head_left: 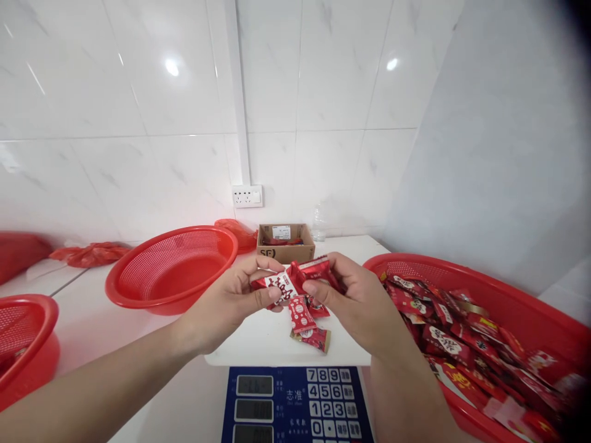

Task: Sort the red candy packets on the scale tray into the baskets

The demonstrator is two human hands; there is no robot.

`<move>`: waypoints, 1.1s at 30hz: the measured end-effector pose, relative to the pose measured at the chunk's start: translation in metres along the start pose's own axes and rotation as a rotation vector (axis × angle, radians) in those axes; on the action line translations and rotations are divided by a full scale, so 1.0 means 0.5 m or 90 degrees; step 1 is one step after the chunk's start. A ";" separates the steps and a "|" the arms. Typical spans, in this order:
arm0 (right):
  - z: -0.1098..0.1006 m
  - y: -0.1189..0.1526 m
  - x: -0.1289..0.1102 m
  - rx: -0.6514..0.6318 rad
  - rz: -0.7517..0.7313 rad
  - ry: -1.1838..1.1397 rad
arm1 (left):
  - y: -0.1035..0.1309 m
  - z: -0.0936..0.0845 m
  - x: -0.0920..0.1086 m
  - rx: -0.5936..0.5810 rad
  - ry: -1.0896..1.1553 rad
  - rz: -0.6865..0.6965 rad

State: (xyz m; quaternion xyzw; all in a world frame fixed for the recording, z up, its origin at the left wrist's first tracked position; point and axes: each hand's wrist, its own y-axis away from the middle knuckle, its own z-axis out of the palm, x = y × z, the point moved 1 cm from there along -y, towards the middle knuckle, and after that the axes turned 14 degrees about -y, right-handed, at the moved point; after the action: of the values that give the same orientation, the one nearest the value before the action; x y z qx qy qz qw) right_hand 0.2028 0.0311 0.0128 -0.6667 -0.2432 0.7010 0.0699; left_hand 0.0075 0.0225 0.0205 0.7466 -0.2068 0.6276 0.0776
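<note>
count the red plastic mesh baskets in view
3 red plastic mesh baskets: left-edge basket, cut off by the frame; centre-left basket, left of the white scale platform; right-hand basket, holding red-wrapped packets. Others may be hidden.

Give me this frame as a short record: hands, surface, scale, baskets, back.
left hand: pinches a white-and-red packet
right hand: holds a red packet
surface: gold-ended packet lies on white platform
scale: blue keypad panel; readout too faint
right basket: red, heaped with wrapped packets
left basket: red, mesh-sided
back: open cardboard box, clear bottle
</note>
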 end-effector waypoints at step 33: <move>-0.026 -0.016 0.013 0.004 -0.025 0.304 | -0.002 -0.250 -0.133 0.253 -0.925 -0.123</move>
State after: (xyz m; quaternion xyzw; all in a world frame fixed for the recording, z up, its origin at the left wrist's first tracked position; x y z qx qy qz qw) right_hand 0.2131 0.0440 0.0102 -0.8085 -0.2307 0.5227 0.1409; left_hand -0.1137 0.0845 -0.0187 0.9869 -0.0228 -0.0064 -0.1597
